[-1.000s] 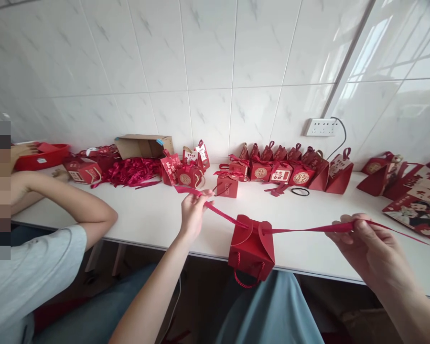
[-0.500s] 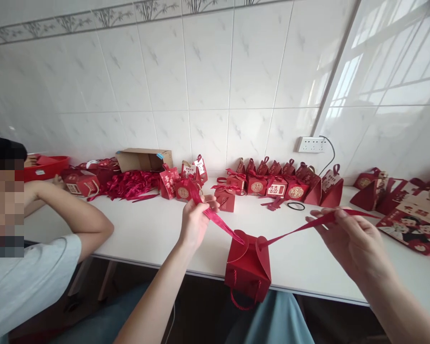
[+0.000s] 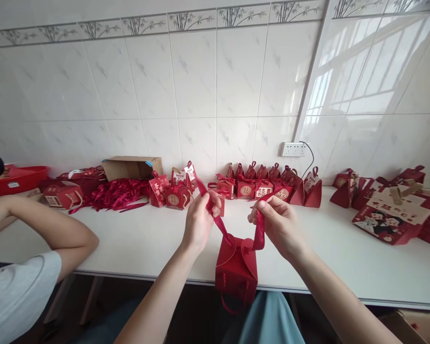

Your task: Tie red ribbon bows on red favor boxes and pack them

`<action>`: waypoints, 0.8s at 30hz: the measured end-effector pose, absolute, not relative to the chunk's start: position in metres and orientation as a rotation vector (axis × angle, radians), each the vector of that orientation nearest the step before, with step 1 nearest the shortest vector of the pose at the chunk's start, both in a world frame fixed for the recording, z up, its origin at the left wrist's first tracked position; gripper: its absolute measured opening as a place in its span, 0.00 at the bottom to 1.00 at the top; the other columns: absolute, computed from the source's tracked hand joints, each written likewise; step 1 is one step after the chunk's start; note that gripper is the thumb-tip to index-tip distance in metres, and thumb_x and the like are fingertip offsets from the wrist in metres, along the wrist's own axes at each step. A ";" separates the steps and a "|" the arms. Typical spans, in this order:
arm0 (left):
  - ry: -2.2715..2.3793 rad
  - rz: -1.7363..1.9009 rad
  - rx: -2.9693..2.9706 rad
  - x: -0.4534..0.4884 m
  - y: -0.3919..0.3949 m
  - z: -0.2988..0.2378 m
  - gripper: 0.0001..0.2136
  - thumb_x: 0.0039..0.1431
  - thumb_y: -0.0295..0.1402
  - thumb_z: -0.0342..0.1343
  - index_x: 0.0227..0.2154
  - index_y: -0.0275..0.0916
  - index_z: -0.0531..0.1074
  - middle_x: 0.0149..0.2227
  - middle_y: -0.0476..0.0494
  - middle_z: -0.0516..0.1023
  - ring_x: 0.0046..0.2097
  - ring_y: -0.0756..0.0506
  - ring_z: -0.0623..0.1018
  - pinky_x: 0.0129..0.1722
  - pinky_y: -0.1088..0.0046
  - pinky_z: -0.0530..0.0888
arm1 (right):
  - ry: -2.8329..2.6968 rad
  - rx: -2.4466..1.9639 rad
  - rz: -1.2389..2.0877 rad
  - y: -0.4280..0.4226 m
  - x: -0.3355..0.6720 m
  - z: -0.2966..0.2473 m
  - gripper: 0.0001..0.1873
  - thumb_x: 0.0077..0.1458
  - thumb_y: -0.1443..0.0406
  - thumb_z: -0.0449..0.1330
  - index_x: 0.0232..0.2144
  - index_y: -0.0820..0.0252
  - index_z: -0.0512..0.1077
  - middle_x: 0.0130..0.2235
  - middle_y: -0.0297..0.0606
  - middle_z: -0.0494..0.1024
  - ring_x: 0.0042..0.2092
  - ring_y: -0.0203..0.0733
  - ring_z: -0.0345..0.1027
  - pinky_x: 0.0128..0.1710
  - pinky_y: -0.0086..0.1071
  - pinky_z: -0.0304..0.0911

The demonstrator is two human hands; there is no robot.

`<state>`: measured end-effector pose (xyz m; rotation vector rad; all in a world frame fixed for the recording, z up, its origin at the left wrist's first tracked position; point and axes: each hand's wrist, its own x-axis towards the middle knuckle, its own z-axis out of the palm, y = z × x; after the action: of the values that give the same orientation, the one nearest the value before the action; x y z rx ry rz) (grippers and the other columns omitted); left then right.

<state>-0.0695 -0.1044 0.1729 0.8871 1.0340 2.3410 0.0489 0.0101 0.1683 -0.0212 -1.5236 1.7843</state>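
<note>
A red gift box [image 3: 236, 270] stands at the table's front edge, tilted slightly, with a twisted cord handle [image 3: 229, 306] hanging on its near side. A dark red satin ribbon [image 3: 222, 228] passes through the top flaps of the box. My left hand [image 3: 200, 217] is closed on one end of it, above and left of the box. My right hand [image 3: 277, 220] pinches the other end, up and to the right, and that length hangs in a loose bend. Both hands are in the air above the white table [image 3: 308, 248].
Several finished red boxes [image 3: 261, 186] line the wall. A heap of red ribbons [image 3: 118, 195] lies left, before a cardboard box [image 3: 132, 167]. A co-worker's arm [image 3: 53, 224] rests on the table at far left. More gift boxes [image 3: 390, 220] stand right, below a power socket [image 3: 294, 149].
My right hand has come inward toward my left hand, and its ribbon end has gone from taut to slack. The view has shifted to the right. The box stays at the table edge.
</note>
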 end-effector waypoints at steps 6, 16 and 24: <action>1.206 2.293 1.022 -0.064 -0.110 0.175 0.11 0.55 0.40 0.55 0.34 0.37 0.76 0.24 0.49 0.68 0.26 0.52 0.64 0.27 0.74 0.63 | -1.606 -0.022 1.762 0.003 0.045 0.167 0.18 0.45 0.53 0.67 0.20 0.58 0.68 0.20 0.32 0.69 0.24 0.35 0.63 0.25 0.29 0.59; 1.602 1.974 1.341 -0.044 -0.118 0.177 0.16 0.62 0.40 0.47 0.42 0.35 0.74 0.25 0.48 0.69 0.28 0.51 0.66 0.30 0.75 0.65 | -1.714 0.102 1.632 -0.009 0.042 0.181 0.15 0.48 0.54 0.65 0.23 0.57 0.70 0.25 0.34 0.73 0.30 0.39 0.68 0.33 0.34 0.67; 1.853 1.779 1.781 -0.041 -0.105 0.181 0.14 0.62 0.28 0.43 0.44 0.38 0.71 0.36 0.44 0.76 0.36 0.47 0.73 0.37 0.72 0.69 | -1.891 0.057 1.051 -0.004 0.046 0.186 0.07 0.50 0.57 0.65 0.27 0.52 0.77 0.39 0.37 0.73 0.44 0.44 0.66 0.45 0.37 0.62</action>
<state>-0.0413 -0.1055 0.1806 1.7813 1.8533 1.7790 0.0461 -0.0037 0.1858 0.0567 -1.8908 1.0511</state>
